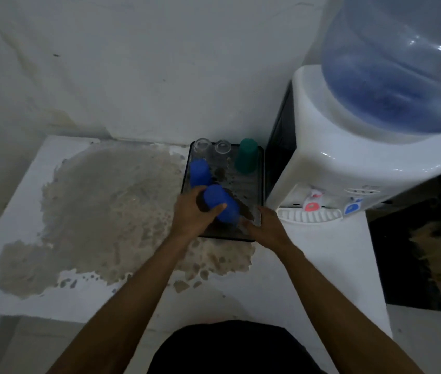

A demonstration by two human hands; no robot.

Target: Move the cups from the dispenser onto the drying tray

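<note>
A dark drying tray (257, 168) lies on the white counter beside the water dispenser (349, 168). My left hand (195, 211) is shut on a blue cup (220, 202), held upside down over the tray's near end. A second blue cup (199, 172) stands inverted just behind it. Two clear glasses (202, 146) (222, 148) and a green cup (246, 155) stand inverted at the tray's far end. My right hand (266, 225) rests at the tray's near right corner with fingers apart, holding nothing.
A large blue water bottle (397, 63) sits on the dispenser; red (311, 205) and blue (351, 207) taps hang over its drip grille (308, 216). A wide grey-brown stain (100, 217) covers the counter left of the tray. A wall rises behind.
</note>
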